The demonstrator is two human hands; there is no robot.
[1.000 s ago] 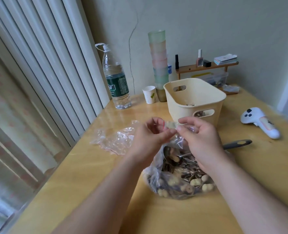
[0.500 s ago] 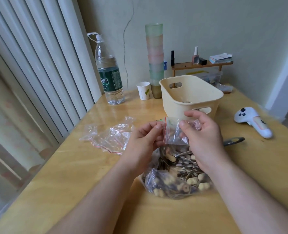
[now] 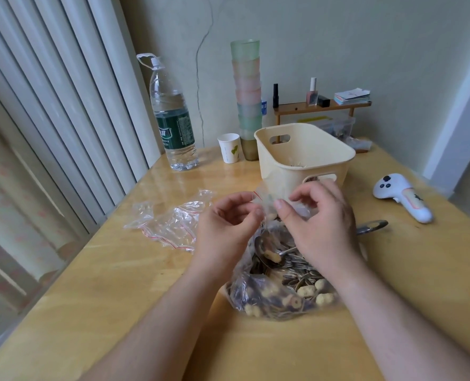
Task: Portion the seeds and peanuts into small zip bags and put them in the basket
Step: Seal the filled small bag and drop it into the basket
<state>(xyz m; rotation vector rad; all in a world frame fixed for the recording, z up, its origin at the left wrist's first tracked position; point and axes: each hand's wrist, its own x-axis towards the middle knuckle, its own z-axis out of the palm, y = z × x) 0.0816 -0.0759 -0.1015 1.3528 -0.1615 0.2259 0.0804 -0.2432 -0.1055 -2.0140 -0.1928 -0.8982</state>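
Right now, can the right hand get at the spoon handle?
Probably yes: the spoon handle lies bare on the table just beside the right hand, but that hand pinches the small zip bag.

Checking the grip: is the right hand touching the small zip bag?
Touching. The head view shows the right hand pinching the small zip bag with thumb and fingers, held above the big bag of seeds and peanuts.

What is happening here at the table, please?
A person is packing snacks. The left hand and right hand pinch a small zip bag above the big bag of seeds and peanuts, where a spoon rests. The cream basket stands just behind. More empty zip bags lie left.
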